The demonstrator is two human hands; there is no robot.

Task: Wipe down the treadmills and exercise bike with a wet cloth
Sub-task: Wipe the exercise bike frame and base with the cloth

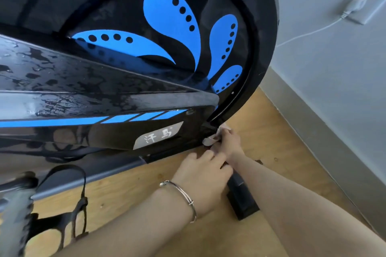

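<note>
Here, right grip (227,142): clenched round the cloth (212,139), pressing it to the exercise bike (104,89) at its lower edge.
left grip (203,175): fingers curled, touching the bike's foot (242,198); hold unclear.

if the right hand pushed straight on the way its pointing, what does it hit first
Most likely the exercise bike: the right hand points up-left, pinching the cloth close against the black housing's lower corner. Whether the cloth already touches is unclear.
</note>
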